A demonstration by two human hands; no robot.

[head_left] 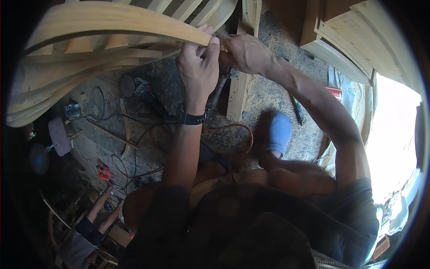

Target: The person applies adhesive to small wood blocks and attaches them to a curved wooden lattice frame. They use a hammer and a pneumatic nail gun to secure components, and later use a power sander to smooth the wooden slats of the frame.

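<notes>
A long curved wooden rail (121, 18) runs across the upper left, its narrow end reaching my hands. My left hand (199, 67), with a dark watch at the wrist, is closed around that end, thumb along its near face. Right beside it, my right hand (246, 53) is closed at the tip of the rail, with the fingers curled inward. Whatever lies within the right hand's grip is hidden. Under the rail, several curved wooden slats (76, 87) fan out to the left.
An angle grinder (145, 92) with a disc lies on the dusty floor among cables. Below the hands is a wooden beam (237, 96). A red power tool (104, 170) and another person (80, 244) are at lower left. Wooden furniture (345, 49) stands upper right, near a red can (334, 93).
</notes>
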